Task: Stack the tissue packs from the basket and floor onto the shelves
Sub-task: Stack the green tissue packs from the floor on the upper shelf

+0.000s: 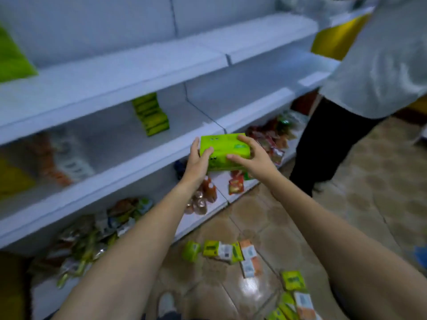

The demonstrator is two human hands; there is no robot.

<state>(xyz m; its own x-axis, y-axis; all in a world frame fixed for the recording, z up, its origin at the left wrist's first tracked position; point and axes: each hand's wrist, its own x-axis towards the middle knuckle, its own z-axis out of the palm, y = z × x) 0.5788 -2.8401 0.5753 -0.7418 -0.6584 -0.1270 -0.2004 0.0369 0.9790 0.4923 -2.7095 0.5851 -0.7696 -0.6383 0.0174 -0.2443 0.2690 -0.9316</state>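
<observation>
A bright green tissue pack [223, 148] is held in the air in front of the white shelf's edge [143, 162]. My left hand [198, 159] grips its left end and my right hand [250, 155] grips its right end. A stack of green tissue packs [151, 114] stands on the middle shelf behind. More green and orange tissue packs [227, 250] lie scattered on the tiled floor, with others [293, 294] at the lower right. No basket shows.
Another person [369, 72] in a white shirt and dark trousers stands at the right by the shelves. Snack packets [92, 236] fill the bottom shelf. A large green package [11, 58] sits on the upper shelf at the left. My shoe [166, 303] is on the floor.
</observation>
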